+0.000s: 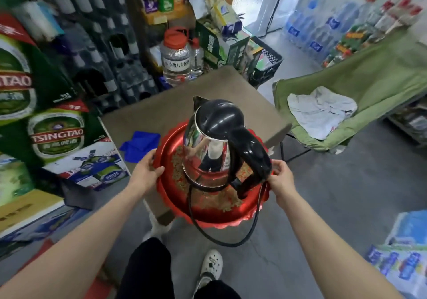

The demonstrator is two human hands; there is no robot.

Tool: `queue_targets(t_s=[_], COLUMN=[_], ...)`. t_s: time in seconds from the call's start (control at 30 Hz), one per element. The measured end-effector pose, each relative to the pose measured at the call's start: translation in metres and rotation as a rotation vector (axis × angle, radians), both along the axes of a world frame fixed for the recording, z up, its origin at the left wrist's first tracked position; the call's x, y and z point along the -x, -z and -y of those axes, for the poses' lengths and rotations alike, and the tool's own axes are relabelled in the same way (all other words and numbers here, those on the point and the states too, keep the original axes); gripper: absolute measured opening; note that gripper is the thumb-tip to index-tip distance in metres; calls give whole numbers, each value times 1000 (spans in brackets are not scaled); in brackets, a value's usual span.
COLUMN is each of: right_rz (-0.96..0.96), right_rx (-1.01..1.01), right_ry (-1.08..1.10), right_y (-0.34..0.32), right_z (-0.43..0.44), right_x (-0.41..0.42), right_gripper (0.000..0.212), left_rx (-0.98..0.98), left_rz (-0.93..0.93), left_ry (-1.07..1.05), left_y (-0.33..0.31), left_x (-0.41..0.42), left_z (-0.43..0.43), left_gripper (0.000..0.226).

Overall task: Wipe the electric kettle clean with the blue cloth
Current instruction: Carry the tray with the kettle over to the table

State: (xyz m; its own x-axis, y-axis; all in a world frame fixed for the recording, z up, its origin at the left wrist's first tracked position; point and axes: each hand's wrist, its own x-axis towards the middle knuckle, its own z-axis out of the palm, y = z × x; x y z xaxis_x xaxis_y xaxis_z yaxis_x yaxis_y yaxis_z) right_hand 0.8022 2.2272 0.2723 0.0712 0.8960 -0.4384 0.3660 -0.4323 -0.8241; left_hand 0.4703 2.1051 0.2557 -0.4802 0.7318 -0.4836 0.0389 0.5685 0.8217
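Note:
A steel electric kettle (208,146) with a black lid and black handle stands upright on a round red tray (215,215). My left hand (145,171) grips the tray's left rim and my right hand (280,176) grips its right rim. The tray's near half juts past the front edge of a small brown table (166,111). The kettle's black cord (221,241) loops down below the tray. A folded blue cloth (139,145) lies on the table just left of the tray, beyond my left hand.
Green beer cartons (57,134) are stacked at the left. A clear jar with a red lid (176,58) stands behind the table. A green folding chair (360,97) holding a white cloth sits to the right. Grey floor lies beneath my legs.

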Motion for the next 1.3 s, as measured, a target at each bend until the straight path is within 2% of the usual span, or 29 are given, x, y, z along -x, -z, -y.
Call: queue_targets(t_s=[0.13,0.33,0.6,0.73,0.93,1.2,1.3], right_rz=[2,42,142,214,324,368,365], right_rx=[21,75,141,150,161,176,225], right_ry=[20,156,275,282,294,309,235], right_y=[23,69,130,150,167,168,157], right_z=[-48,-98,-146,-163,-167,-166,-165], right_x=[34,89,126,129,131,135,136], right_gripper=[37,36,39,36,34,24,34], left_rx=[10,64,108,113,154,134,133], left_rz=[-20,-13,10,-36,-119,-200,-244], left_ry=[19,167,300,382,383,486,536], left_y=[16,54,111,160,168,174,165], left_x=[35,104,142,159,145,151,152], left_z=[-60,-160,-258,-275,-285,-286,-281], left_gripper=[55,62,62,66,67,64,66])
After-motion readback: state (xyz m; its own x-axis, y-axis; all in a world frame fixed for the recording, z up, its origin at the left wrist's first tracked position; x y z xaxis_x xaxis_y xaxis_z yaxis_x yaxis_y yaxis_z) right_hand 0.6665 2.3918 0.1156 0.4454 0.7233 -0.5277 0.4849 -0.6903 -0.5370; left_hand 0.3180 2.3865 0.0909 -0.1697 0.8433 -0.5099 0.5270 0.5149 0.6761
